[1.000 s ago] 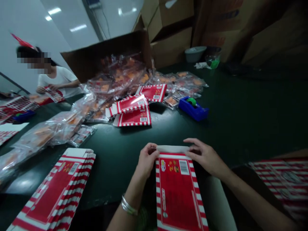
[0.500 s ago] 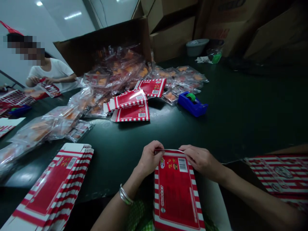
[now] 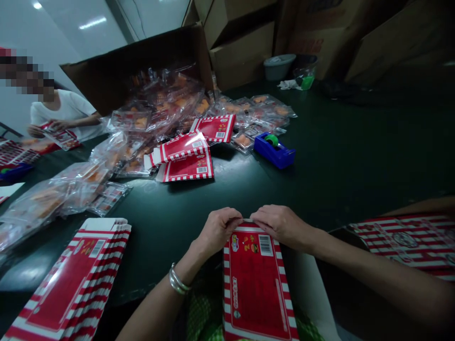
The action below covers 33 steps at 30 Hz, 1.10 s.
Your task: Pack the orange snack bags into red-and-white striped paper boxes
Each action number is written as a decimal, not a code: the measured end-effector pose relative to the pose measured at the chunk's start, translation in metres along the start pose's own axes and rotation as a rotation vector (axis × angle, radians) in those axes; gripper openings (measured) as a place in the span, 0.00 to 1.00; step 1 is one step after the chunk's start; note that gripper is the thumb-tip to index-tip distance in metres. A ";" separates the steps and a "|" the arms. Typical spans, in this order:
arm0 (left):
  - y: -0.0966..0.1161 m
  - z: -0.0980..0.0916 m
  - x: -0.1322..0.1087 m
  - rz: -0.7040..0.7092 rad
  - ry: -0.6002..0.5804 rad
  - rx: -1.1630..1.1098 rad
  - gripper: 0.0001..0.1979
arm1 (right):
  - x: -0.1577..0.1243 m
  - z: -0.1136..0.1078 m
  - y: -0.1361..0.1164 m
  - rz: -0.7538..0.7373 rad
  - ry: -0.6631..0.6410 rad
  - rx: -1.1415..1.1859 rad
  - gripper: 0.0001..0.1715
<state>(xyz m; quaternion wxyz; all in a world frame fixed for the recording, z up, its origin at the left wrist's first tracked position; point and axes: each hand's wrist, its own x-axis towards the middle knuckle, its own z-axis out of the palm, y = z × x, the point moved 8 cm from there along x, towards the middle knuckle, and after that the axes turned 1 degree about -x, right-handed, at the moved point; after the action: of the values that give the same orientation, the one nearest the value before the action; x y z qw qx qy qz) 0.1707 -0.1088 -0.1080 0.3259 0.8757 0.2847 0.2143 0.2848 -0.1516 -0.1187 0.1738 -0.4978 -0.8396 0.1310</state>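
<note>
Your left hand (image 3: 218, 229) and right hand (image 3: 277, 224) both grip the top edge of a red-and-white striped box (image 3: 256, 289), which stands at the lower centre of the frame, its barcode near your right fingers. Your curled fingers hide most of that edge, so you cannot see how its flap lies, and the box's lower end is cut off by the bottom of the frame. The small print on it is too fine to read. Beneath your right forearm, a pale shape (image 3: 316, 293) is half covered; you cannot tell what it is.

At lower left, a stack of striped cartons (image 3: 67, 284) runs out of the frame. Striped packaging (image 3: 408, 241) at the right edge is also cut off and dim. Your dark green table (image 3: 341, 161) is glossy, with pale glare at left. On it, near the centre, a blue tape dispenser (image 3: 274, 150) sits beside clear bags (image 3: 156, 111), their contents blurred by shine. At upper left, a co-worker in white (image 3: 66, 109) is partly masked by pixels. Brown cardboard boxes (image 3: 243, 64) fill the top, fading into shadow at upper right.
</note>
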 end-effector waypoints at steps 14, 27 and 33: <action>-0.001 0.024 0.009 0.108 -0.208 0.444 0.10 | 0.021 0.012 -0.009 -0.096 -0.139 -0.222 0.09; -0.025 0.009 -0.001 -0.445 -0.283 -0.365 0.07 | 0.011 0.004 0.013 0.409 -0.406 0.842 0.11; -0.023 0.004 0.009 -0.452 -0.288 -0.378 0.06 | 0.006 0.011 0.014 0.605 -0.416 1.096 0.24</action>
<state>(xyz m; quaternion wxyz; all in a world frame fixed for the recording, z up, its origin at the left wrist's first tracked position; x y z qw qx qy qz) 0.1715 -0.0900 -0.1249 0.5590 0.7355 0.3781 0.0596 0.2882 -0.1402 -0.1332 0.1917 -0.5155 -0.4905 0.6760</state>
